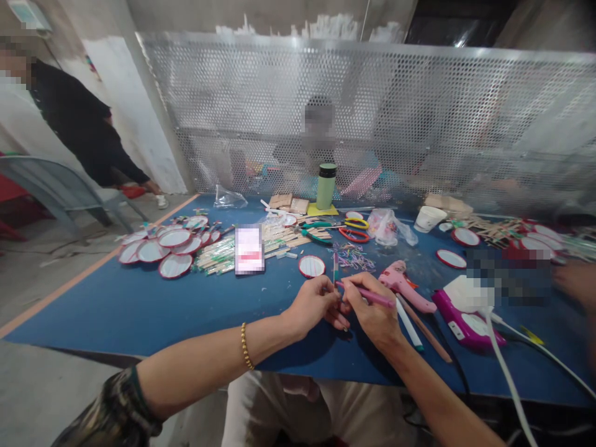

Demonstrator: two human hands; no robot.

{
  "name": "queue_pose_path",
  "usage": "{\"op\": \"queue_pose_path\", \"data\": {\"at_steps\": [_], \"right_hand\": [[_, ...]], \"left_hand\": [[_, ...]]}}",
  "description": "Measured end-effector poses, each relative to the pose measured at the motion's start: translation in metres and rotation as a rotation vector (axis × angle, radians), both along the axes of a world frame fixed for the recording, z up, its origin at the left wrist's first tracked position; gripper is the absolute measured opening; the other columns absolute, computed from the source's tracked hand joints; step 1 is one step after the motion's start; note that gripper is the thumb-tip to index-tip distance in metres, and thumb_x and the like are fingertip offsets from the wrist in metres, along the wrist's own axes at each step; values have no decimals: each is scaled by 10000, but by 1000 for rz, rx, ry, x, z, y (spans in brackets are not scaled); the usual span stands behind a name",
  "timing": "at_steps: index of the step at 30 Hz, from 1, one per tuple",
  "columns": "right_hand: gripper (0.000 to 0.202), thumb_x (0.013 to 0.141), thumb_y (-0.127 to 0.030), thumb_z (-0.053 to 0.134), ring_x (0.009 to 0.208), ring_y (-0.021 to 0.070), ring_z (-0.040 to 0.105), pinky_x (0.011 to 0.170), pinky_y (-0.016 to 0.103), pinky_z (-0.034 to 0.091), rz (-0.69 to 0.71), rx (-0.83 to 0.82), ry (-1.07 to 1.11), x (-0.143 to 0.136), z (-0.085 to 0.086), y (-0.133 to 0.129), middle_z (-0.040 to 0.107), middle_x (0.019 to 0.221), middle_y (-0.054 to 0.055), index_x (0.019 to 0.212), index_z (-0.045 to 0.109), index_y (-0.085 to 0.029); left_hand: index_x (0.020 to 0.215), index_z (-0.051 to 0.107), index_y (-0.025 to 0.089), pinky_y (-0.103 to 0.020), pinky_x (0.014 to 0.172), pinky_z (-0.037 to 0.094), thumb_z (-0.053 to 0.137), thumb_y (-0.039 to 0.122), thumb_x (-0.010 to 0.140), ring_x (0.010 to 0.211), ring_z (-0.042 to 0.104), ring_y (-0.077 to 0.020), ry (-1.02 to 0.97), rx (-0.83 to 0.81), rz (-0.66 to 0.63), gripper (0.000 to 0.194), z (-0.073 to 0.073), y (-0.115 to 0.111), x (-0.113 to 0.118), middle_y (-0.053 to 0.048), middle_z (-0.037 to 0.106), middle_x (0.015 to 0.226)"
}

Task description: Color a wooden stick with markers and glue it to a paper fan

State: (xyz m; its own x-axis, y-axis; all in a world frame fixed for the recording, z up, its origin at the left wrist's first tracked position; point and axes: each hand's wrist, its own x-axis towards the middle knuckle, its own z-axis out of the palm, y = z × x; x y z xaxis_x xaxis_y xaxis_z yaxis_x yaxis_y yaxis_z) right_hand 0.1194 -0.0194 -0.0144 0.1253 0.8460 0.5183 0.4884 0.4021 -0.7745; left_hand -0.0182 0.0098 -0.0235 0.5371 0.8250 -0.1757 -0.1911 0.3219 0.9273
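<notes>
My left hand (311, 307) pinches a thin stick (336, 266) upright, with a green band partway along it. My right hand (377, 318) is closed around a pink pen (372, 296), its tip close to the stick; I cannot tell whether they touch. Just beyond the hands lie a round white disc with a red rim (311, 267) and a heap of small coloured bent pieces (351, 257). Right of my right hand rest a pink glue gun (404, 284), a white marker with a green end (410, 324) and a brown stick (424, 330).
Red-rimmed discs (173, 238) pile up at left, beside bundled sticks (216, 256) and a phone (249, 249). Farther back are pliers (315, 228), a green bottle (327, 187) and a paper cup (429, 218). A purple power strip (459, 323) trails cables. A person (74, 112) stands left.
</notes>
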Motion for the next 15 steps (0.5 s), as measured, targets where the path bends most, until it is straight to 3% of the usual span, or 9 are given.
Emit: {"op": "queue_pose_path", "data": {"at_steps": [15], "right_hand": [[227, 889, -333, 565, 465, 139, 590, 494, 249, 475, 5, 22, -35, 3, -2, 1, 605, 530, -28, 696, 621, -225]], "left_hand": [[812, 415, 194, -220, 438, 543, 719, 289, 818, 472, 693, -179, 2, -26, 0, 319, 4, 0, 0, -9, 669, 587]]}}
